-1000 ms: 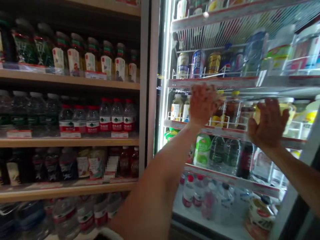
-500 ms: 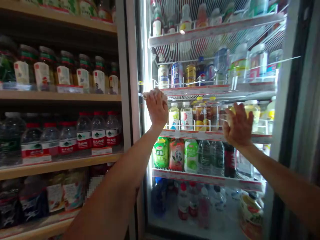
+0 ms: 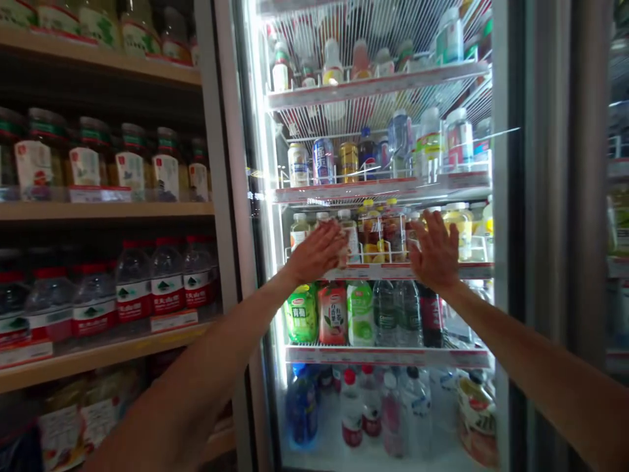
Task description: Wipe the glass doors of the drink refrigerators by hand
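Observation:
My left hand (image 3: 318,252) lies flat on the glass door (image 3: 393,400) of a lit drinks fridge, fingers stretched out to the right. My right hand (image 3: 435,252) presses the same glass a little further right, fingers spread and pointing up. Neither hand holds anything. Behind the glass, at hand height, a wire shelf (image 3: 393,270) carries small juice bottles (image 3: 368,229). One shelf lower stand a green bottle (image 3: 301,313), a red carton-like bottle (image 3: 333,313) and dark bottles. Cans (image 3: 323,160) sit on the shelf above.
The door's grey frame (image 3: 508,196) runs down the right, with a second fridge beyond it. To the left, wooden shelves (image 3: 98,211) hold jars (image 3: 128,167) and red-labelled water bottles (image 3: 164,283). Bottles and a tub sit on the fridge floor (image 3: 363,452).
The glass door has swung in toward the fridge. My left hand left the door's left edge and came down flat onto the glass; my right hand stayed pressed on it.

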Action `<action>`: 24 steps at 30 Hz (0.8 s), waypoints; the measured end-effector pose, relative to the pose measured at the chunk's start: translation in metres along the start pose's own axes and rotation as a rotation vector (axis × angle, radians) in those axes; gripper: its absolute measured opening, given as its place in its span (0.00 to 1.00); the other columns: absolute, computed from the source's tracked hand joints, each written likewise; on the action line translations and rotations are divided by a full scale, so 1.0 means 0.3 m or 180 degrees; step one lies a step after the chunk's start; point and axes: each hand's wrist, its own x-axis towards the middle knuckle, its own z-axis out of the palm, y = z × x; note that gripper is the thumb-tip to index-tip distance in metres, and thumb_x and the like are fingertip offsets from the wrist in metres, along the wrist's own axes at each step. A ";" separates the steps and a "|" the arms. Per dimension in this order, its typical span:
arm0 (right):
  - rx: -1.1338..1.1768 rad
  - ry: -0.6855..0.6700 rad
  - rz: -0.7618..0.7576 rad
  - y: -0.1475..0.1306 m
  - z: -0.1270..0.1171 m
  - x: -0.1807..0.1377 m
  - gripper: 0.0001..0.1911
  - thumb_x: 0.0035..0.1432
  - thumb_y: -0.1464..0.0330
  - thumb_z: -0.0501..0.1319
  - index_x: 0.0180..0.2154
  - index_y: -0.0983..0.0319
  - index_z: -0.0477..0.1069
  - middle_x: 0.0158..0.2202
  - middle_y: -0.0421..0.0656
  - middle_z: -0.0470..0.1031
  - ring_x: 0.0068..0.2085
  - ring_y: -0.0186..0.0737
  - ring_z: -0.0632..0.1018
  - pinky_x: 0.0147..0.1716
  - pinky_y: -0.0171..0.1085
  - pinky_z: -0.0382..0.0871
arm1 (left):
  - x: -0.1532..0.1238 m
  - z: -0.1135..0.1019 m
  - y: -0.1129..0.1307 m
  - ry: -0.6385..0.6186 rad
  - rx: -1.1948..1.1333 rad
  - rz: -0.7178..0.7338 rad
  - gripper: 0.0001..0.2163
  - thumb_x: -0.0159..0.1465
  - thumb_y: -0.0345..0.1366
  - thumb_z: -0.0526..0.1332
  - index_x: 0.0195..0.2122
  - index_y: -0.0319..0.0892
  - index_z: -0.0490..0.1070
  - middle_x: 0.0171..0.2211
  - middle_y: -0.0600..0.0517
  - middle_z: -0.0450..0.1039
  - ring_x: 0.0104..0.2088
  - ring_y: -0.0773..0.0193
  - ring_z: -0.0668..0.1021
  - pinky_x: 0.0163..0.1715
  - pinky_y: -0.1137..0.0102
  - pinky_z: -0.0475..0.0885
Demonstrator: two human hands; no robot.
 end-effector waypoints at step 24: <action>0.0031 0.0044 -0.0002 -0.003 -0.001 0.001 0.25 0.58 0.66 0.50 0.58 0.59 0.56 0.63 0.48 0.54 0.65 0.47 0.53 0.60 0.53 0.46 | -0.014 0.012 0.037 0.0820 0.0433 -0.1025 0.21 0.65 0.38 0.48 0.59 0.37 0.56 0.62 0.39 0.52 0.64 0.54 0.50 0.60 0.54 0.56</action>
